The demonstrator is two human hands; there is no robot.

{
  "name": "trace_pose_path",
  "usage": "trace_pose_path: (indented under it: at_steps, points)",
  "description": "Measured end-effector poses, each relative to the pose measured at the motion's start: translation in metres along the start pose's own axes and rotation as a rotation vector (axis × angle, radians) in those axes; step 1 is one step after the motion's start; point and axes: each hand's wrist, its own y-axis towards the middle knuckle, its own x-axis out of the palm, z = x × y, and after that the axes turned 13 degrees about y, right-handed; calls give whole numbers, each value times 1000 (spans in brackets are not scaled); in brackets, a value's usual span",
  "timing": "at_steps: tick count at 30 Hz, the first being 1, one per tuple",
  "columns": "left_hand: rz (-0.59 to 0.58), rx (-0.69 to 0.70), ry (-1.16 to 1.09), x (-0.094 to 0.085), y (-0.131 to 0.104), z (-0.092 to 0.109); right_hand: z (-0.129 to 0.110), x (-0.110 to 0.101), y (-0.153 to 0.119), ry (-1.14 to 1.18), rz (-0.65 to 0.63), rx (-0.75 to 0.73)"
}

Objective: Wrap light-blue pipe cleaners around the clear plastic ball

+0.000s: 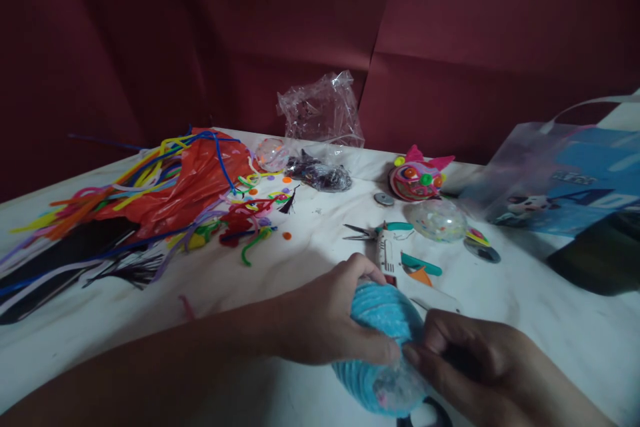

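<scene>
While we are winding fuzzy light-blue pipe cleaner around a clear confetti-filled ball (383, 347) at six o'clock on the white table (500, 320), our left hand (325, 317) is cupping it and our right hand (465, 360) is pinching the strand's end. Covering the bare lower part probably needs another snug turn. A white glue gun (387, 253) is lying at twelve o'clock.

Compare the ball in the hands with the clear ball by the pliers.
The held ball is mostly wrapped in light blue fuzzy cord; the table ball is bare. The left hand and right hand grip the held ball, while the table ball lies untouched. Both are clear with coloured specks inside.
</scene>
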Motion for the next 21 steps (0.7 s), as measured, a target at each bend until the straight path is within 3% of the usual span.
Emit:
trace_pose_path:
  at_steps: [21]
  points:
    - [51,26,23,6,-5,5,-3,2,0,56,-54,24]
